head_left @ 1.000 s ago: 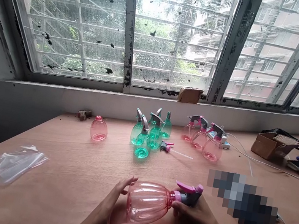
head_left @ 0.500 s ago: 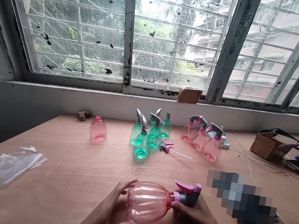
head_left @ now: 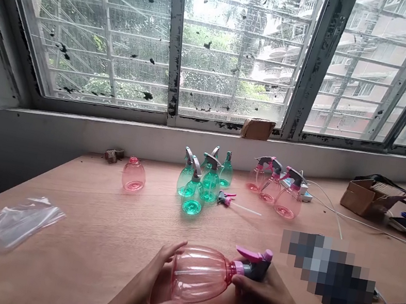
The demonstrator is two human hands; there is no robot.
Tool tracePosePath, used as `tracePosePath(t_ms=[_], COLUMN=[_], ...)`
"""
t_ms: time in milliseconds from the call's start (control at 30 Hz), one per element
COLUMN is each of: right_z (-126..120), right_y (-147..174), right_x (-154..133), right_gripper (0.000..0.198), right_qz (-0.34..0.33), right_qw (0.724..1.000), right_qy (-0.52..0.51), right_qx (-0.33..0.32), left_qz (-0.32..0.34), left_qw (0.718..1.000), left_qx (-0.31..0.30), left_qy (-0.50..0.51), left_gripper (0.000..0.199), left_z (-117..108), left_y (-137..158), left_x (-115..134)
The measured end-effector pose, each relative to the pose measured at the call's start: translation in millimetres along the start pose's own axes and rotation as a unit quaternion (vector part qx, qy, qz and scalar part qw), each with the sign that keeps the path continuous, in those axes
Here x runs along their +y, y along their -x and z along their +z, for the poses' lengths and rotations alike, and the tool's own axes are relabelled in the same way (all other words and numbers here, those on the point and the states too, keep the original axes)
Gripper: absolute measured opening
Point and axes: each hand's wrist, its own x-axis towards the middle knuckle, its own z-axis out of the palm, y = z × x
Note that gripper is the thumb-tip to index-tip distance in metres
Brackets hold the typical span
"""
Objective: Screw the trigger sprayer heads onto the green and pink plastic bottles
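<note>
A clear pink spray bottle (head_left: 200,273) lies on its side between my hands at the table's near edge, its nozzle end to the right. My left hand (head_left: 150,284) is curved around the bottle's base, thumb below and fingers above. At the neck, my right hand (head_left: 261,288) grips the grey and pink spray head (head_left: 255,266), which sits on the bottle's mouth. Part of the right hand's fingers is hidden behind the head. Farther back lies a loose spray head (head_left: 225,198) with a thin tube, and a pink bottle without a head (head_left: 134,175) stands to the left.
Several green spray bottles (head_left: 193,200) stand at the back middle, with three pink spray bottles (head_left: 288,201) to their right. A plastic bag (head_left: 28,221) lies at the left. On the right are a cardboard box (head_left: 366,196), a white cable (head_left: 352,216) and a blurred-out object (head_left: 330,274).
</note>
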Motion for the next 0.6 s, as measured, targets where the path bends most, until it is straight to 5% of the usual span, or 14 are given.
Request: tracePosePath(t_ms=[200, 367, 600], right_z=[-2, 0, 4], right_y=[-2, -1, 2], right_x=[3, -2, -15], right_gripper=[0.069, 0.064, 0.055], right_qz=[-0.014, -0.011, 0.002], right_qw=[1.000, 1.000, 0.998], right_qy=[0.007, 0.024, 0.055], right_qx=[-0.006, 0.002, -0.003], left_qz=[0.007, -0.038, -0.017], left_qw=[0.999, 0.999, 1.000], left_qx=[-0.010, -0.005, -0.001], left_qy=[-0.033, -0.009, 0.011], left_gripper=[0.097, 0.069, 0.087], left_z=[-4, -4, -1], left_y=[-2, -1, 0], left_x=[-3, -4, -5])
